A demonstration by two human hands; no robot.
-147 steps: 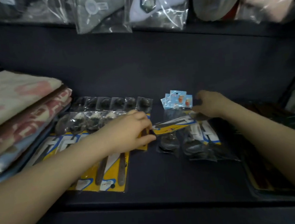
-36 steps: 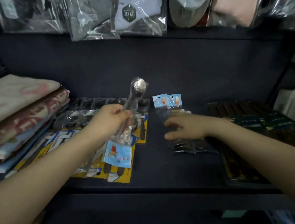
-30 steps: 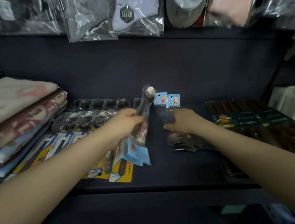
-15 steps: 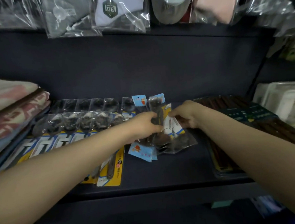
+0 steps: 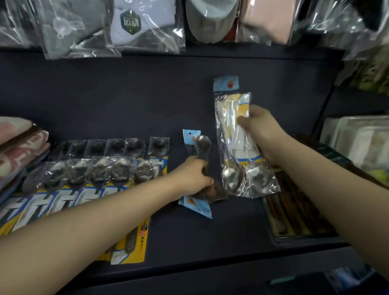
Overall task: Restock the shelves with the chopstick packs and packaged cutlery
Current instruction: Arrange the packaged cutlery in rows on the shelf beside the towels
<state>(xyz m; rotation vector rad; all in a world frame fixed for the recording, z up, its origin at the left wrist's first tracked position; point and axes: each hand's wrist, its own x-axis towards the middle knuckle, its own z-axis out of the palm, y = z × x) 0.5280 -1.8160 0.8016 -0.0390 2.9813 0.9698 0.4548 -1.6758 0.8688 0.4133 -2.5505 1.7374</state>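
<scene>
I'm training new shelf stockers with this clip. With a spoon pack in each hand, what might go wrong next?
The right hand grips several slippery plastic spoon packs lifted off the shelf; one may slide out. The left hand holds a spoon pack close to the overlapping spoon rows, so setting it down might knock them askew.

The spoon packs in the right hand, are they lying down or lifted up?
Lifted up. The right hand holds the spoon packs upright above the shelf.
</scene>
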